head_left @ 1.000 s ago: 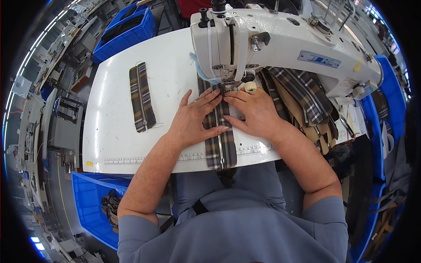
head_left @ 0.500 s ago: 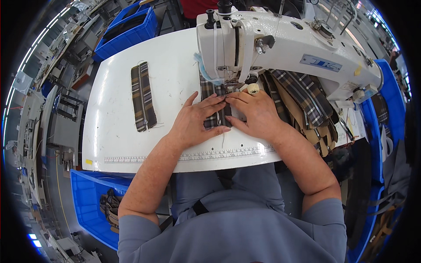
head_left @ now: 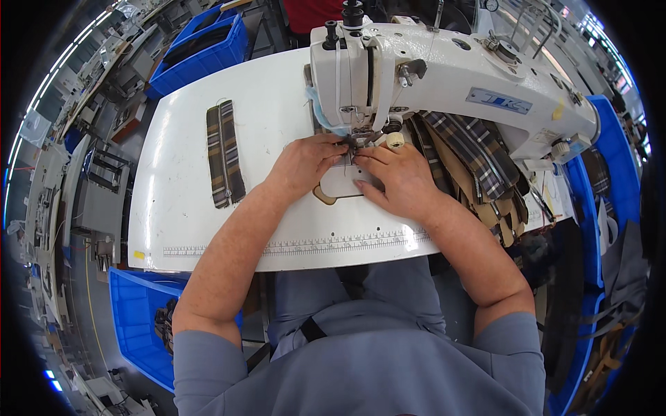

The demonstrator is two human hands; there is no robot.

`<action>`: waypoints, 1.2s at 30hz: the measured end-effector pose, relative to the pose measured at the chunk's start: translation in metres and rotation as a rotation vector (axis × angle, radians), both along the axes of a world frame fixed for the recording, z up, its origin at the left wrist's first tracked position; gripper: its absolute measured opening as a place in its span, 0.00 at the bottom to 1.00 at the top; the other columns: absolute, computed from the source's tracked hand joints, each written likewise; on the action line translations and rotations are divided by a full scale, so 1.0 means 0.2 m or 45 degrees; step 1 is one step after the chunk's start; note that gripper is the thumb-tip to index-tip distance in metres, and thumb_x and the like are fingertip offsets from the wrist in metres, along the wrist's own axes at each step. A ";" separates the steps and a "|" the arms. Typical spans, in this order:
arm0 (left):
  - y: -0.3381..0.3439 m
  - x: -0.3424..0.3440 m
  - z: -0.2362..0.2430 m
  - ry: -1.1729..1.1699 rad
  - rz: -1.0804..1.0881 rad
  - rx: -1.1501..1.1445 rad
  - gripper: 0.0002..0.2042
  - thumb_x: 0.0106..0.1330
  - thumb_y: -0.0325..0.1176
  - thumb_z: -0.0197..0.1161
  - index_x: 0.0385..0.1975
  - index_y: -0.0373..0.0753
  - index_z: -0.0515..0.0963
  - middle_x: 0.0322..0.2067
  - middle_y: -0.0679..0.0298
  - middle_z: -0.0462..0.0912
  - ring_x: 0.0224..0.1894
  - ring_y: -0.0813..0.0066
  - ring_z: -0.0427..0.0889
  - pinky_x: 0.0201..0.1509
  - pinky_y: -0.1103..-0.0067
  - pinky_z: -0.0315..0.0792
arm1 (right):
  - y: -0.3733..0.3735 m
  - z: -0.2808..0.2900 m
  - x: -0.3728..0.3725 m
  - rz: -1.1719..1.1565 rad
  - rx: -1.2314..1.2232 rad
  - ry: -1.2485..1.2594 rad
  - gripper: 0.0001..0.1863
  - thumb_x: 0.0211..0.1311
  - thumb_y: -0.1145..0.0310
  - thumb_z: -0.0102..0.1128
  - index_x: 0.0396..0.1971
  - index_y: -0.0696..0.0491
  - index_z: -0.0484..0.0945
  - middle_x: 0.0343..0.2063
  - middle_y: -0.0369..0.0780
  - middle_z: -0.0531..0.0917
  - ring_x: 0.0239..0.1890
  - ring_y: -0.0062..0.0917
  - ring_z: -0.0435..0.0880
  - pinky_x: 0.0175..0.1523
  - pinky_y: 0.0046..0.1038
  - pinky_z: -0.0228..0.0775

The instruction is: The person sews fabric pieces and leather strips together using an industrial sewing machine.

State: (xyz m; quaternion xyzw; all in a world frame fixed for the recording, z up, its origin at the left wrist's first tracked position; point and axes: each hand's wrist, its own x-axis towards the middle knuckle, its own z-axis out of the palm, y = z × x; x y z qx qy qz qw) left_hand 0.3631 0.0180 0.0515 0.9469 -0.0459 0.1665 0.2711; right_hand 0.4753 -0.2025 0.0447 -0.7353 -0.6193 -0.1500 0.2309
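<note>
Under the needle of the white sewing machine lies a plaid fabric strip, mostly hidden by the machine head and my hands. My left hand has its fingers drawn together on the strip's near end, just left of the presser foot. On the right side of the foot, my right hand lies with fingertips at that same end and thumb apart over the needle plate. A second plaid strip with a zipper lies flat on the table to the left.
Several plaid zipper pieces are piled right of the needle, under the machine arm. A printed ruler runs along the front edge of the white table. Blue bins stand at back left, front left and right.
The strip has moved away from me under the machine, baring the needle plate. My left hand has closed from spread fingers to a pinch near the foot. The right hand has shifted slightly.
</note>
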 end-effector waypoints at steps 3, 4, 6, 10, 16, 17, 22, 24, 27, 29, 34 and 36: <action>0.00 0.05 0.03 0.019 0.078 0.097 0.12 0.66 0.24 0.67 0.49 0.38 0.89 0.48 0.53 0.89 0.45 0.52 0.89 0.53 0.68 0.83 | -0.01 0.02 0.01 0.022 0.079 -0.081 0.14 0.61 0.58 0.71 0.38 0.54 0.86 0.42 0.35 0.87 0.45 0.32 0.83 0.52 0.36 0.74; 0.01 0.05 0.05 0.028 0.089 0.156 0.12 0.66 0.24 0.65 0.48 0.38 0.89 0.47 0.54 0.89 0.44 0.54 0.88 0.53 0.67 0.83 | -0.02 0.04 0.02 0.045 0.121 -0.151 0.12 0.60 0.60 0.72 0.34 0.53 0.84 0.39 0.36 0.87 0.42 0.32 0.84 0.49 0.35 0.75; 0.01 0.06 0.06 0.032 0.089 0.209 0.12 0.65 0.23 0.64 0.47 0.38 0.89 0.45 0.56 0.89 0.44 0.55 0.88 0.53 0.66 0.83 | -0.06 0.08 0.01 -0.105 0.133 -0.167 0.12 0.58 0.61 0.73 0.32 0.53 0.82 0.36 0.38 0.86 0.38 0.33 0.85 0.45 0.35 0.77; 0.01 0.05 0.05 0.063 0.162 0.373 0.15 0.62 0.22 0.63 0.47 0.38 0.89 0.44 0.55 0.89 0.42 0.54 0.89 0.52 0.67 0.83 | -0.17 0.19 0.04 -0.588 0.051 -0.056 0.16 0.53 0.61 0.75 0.30 0.55 0.79 0.30 0.43 0.85 0.29 0.39 0.88 0.34 0.38 0.81; 0.10 -0.13 0.08 0.201 0.234 0.847 0.14 0.63 0.21 0.60 0.47 0.34 0.87 0.51 0.55 0.87 0.48 0.55 0.87 0.53 0.68 0.82 | -0.32 0.14 0.07 -0.585 -0.111 -0.207 0.13 0.54 0.64 0.73 0.29 0.56 0.80 0.27 0.44 0.85 0.27 0.39 0.88 0.33 0.38 0.81; 0.12 -0.20 0.11 0.387 0.262 1.088 0.14 0.64 0.22 0.59 0.47 0.33 0.86 0.53 0.55 0.87 0.51 0.56 0.86 0.54 0.68 0.81 | -0.33 0.13 0.07 -0.573 -0.114 -0.232 0.12 0.54 0.65 0.73 0.29 0.56 0.80 0.28 0.44 0.86 0.28 0.38 0.88 0.33 0.38 0.80; 0.25 -0.62 0.06 0.299 0.537 0.729 0.16 0.66 0.24 0.60 0.53 0.34 0.84 0.60 0.54 0.83 0.61 0.54 0.82 0.66 0.64 0.76 | -0.33 0.15 0.03 -0.565 -0.114 -0.229 0.10 0.54 0.67 0.71 0.31 0.56 0.81 0.28 0.43 0.86 0.28 0.37 0.88 0.33 0.37 0.80; 0.21 -0.73 0.06 0.166 0.534 0.725 0.17 0.67 0.26 0.60 0.56 0.36 0.83 0.63 0.54 0.80 0.66 0.53 0.78 0.71 0.59 0.70 | -0.32 0.13 0.04 -0.577 -0.119 -0.244 0.10 0.54 0.67 0.71 0.31 0.55 0.81 0.28 0.43 0.86 0.28 0.37 0.88 0.34 0.37 0.80; 0.27 -0.80 0.00 0.088 0.563 0.404 0.19 0.71 0.28 0.59 0.61 0.42 0.81 0.70 0.55 0.74 0.76 0.52 0.67 0.79 0.50 0.55 | -0.31 0.10 0.09 -0.656 -0.055 -0.248 0.09 0.57 0.68 0.70 0.26 0.54 0.79 0.23 0.43 0.84 0.29 0.41 0.87 0.37 0.43 0.80; 0.36 -0.85 -0.04 0.183 0.585 0.018 0.19 0.74 0.30 0.57 0.62 0.46 0.80 0.74 0.57 0.71 0.80 0.54 0.61 0.83 0.46 0.44 | -0.32 0.11 0.12 -0.567 0.120 -0.074 0.07 0.58 0.68 0.68 0.28 0.55 0.82 0.25 0.44 0.86 0.28 0.41 0.87 0.35 0.41 0.78; 0.39 -0.80 -0.05 0.172 0.727 0.232 0.18 0.72 0.33 0.61 0.60 0.44 0.81 0.72 0.59 0.75 0.78 0.55 0.67 0.82 0.47 0.47 | -0.41 0.26 0.15 -0.528 0.134 0.671 0.11 0.57 0.67 0.68 0.33 0.59 0.87 0.25 0.42 0.88 0.25 0.27 0.86 0.35 0.27 0.77; 0.29 -0.76 -0.06 -0.096 0.580 0.304 0.19 0.71 0.36 0.65 0.61 0.43 0.80 0.70 0.58 0.76 0.75 0.53 0.70 0.80 0.44 0.51 | -0.46 0.34 0.11 -0.304 0.170 1.203 0.08 0.59 0.69 0.67 0.31 0.60 0.85 0.24 0.34 0.85 0.26 0.15 0.81 0.35 0.22 0.73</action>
